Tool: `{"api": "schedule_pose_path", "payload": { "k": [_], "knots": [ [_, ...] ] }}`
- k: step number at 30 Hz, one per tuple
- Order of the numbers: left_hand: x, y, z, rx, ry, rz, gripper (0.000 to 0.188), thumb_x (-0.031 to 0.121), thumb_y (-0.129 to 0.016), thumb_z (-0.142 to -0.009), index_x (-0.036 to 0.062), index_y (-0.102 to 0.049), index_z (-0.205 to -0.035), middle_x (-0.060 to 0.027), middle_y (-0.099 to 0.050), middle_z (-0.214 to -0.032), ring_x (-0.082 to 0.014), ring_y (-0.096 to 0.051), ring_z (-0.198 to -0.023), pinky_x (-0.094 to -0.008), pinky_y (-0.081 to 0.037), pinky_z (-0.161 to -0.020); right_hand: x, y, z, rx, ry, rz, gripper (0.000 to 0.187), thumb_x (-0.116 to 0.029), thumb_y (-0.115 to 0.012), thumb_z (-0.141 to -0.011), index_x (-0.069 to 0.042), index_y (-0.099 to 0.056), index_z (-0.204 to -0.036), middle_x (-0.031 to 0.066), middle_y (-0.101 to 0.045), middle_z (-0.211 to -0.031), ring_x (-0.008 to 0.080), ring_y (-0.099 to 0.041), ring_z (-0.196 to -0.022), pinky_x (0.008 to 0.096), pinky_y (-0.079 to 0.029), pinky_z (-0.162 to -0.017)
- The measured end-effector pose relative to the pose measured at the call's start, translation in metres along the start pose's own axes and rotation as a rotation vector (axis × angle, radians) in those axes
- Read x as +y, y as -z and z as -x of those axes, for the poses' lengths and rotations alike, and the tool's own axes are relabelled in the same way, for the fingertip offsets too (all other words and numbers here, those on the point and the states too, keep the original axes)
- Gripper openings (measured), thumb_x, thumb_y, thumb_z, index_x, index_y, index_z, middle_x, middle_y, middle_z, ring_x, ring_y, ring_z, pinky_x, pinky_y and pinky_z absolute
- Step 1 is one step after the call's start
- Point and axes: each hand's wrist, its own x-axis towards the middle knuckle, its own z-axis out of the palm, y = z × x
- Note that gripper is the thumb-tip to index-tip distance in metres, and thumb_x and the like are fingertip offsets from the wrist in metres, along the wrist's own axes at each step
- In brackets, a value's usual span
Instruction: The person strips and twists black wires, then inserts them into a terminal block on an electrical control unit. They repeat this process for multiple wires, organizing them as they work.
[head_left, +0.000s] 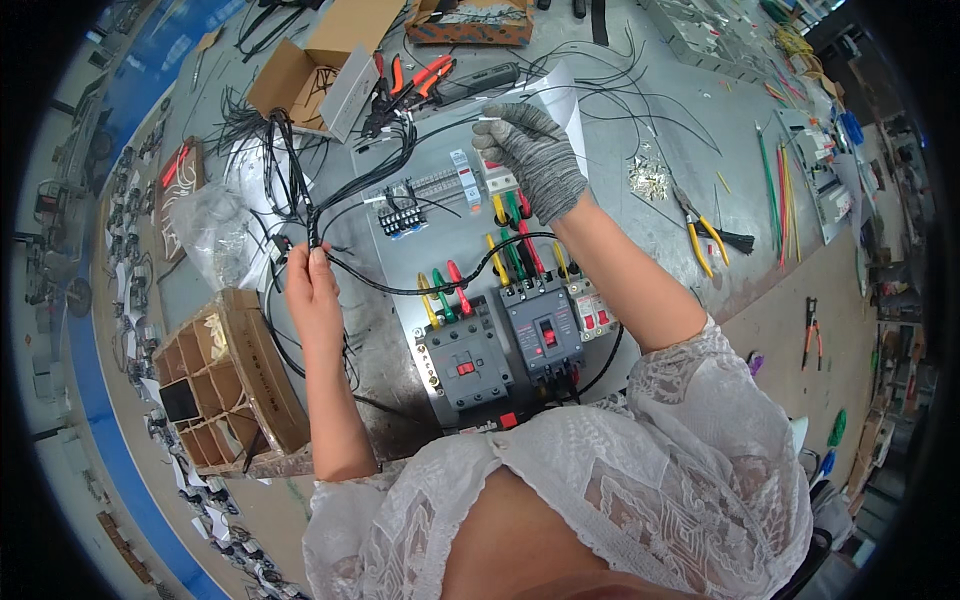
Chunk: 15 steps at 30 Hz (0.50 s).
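Note:
My bare left hand [315, 290] is closed round the lower end of a black wire bundle [312, 222], whose loose strands fan out above it. My right hand [530, 158], in a grey knitted glove, pinches at its fingertips; a small white bit shows there, too small to name. Below the hands lies a metal mounting plate [398, 262]. It carries a large breaker-like device [467, 362], a dark grey circuit breaker [542, 328] with a red toggle, and a small breaker [592, 308] with red switches. A black terminal strip [402, 220] sits near a slotted rail [435, 186].
A cardboard divider box [265, 375] stands at the left. Beyond the plate are an open carton [325, 90], orange-handled pliers [425, 78] and a brown tray [470, 25]. To the right lie yellow-handled pliers [703, 235], small metal terminals [650, 177] and coloured wires [785, 200].

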Motion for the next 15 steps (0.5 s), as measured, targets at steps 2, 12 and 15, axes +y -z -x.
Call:
{"api": "schedule_pose_path", "payload": {
  "k": [2, 12, 15],
  "knots": [
    [0.000, -0.002, 0.001, 0.004, 0.004, 0.010, 0.021, 0.021, -0.045, -0.097, 0.0018, -0.053, -0.100, 0.0063, -0.038, -0.066, -0.0012, -0.031, -0.054, -0.0182, -0.026, -0.047, 0.000, 0.001, 0.000, 0.005, 0.003, 0.015, 0.018, -0.001, -0.058, -0.087, 0.000, -0.060, -0.105, 0.0137, -0.066, -0.093, 0.0182, -0.066, -0.079, 0.0257, -0.054, -0.069],
    [-0.005, 0.000, 0.004, 0.018, -0.055, 0.042, 0.022, 0.022, -0.045, -0.097, 0.0013, -0.052, -0.100, 0.0059, -0.035, -0.065, -0.0021, -0.029, -0.054, -0.0192, -0.025, -0.048, 0.006, 0.006, 0.014, -0.282, -0.570, -0.074, 0.042, -0.038, -0.059, -0.088, 0.002, -0.057, -0.101, 0.0197, -0.065, -0.097, 0.0299, -0.065, -0.082, 0.0357, -0.054, -0.073],
    [-0.008, -0.002, 0.007, 0.014, -0.097, 0.015, 0.021, 0.022, -0.046, -0.097, 0.0017, -0.052, -0.100, 0.0060, -0.035, -0.064, -0.0022, -0.030, -0.054, -0.0194, -0.025, -0.048, 0.013, -0.043, 0.024, -0.168, -0.606, -0.108, 0.040, -0.038, -0.057, -0.090, 0.001, -0.059, -0.101, 0.0159, -0.065, -0.091, 0.0209, -0.062, -0.069, 0.0288, -0.051, -0.064]
  ]
}}
